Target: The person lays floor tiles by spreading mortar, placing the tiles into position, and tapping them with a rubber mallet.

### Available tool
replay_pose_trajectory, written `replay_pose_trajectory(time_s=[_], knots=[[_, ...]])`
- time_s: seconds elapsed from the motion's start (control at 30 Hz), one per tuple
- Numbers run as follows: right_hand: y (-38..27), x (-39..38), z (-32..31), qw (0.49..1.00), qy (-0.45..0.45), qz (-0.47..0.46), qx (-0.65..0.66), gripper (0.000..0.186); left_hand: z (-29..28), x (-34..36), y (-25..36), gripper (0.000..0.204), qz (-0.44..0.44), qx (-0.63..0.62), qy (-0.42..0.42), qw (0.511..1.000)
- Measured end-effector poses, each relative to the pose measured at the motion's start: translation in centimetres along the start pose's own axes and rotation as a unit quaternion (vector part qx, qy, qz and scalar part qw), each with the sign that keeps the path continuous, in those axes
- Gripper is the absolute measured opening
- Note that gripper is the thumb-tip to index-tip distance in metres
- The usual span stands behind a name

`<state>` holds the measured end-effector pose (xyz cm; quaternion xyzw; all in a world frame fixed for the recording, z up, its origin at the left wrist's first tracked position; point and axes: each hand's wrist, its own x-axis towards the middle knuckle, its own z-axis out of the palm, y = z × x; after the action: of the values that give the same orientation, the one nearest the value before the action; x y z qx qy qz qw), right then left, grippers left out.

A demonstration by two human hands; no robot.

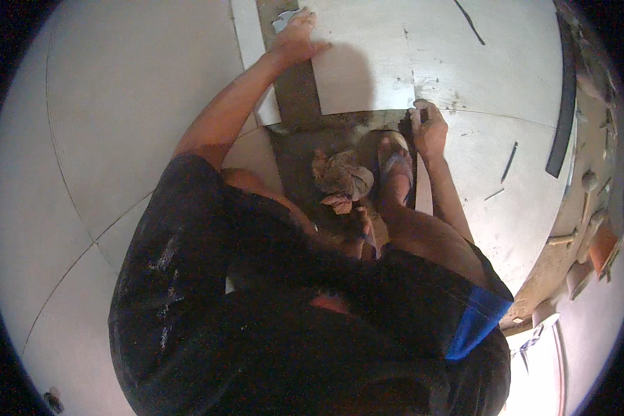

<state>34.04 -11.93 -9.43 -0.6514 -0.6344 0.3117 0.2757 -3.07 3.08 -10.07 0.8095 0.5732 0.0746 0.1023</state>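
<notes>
Dark clothing (277, 333) fills the foreground, the left hand (299, 38) splayed at the edge of a pale tile (367, 41), the right hand (430, 128) curled by its corner, grip unclear, a crumpled bundle (343, 173) and sandalled foot (393, 156) crowding the gap.

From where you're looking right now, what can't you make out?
All in the head view:
Left hand: it covers part of the pale scrap, so the grip is unclear.
Right hand: curled fingers hide whatever they may hold.
Thin dark strip: top edge cuts it off.
Crumpled bundle: too blurred and dim to tell its material.
</notes>
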Motion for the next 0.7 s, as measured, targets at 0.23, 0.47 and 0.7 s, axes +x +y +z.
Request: replay_pose_trajectory(time_s=[0.23,0.47,0.7], knots=[[0.9,-2.0,-2.5,0.996,0.019,0.088,0.021,0.016,0.6,0.0,-0.2,0.092,0.010,0.018,-0.006,1.000],[2.6,-3.9,-4.1,0.993,0.043,0.110,0.005,0.023,-0.1,0.1,1.2,0.094,-0.025,-0.007,-0.033,0.999],[1.0,-3.3,-1.9,0.995,0.020,0.007,-0.098,0.031,-0.5,0.5,0.8,0.095,-0.056,0.040,-0.075,0.995]])
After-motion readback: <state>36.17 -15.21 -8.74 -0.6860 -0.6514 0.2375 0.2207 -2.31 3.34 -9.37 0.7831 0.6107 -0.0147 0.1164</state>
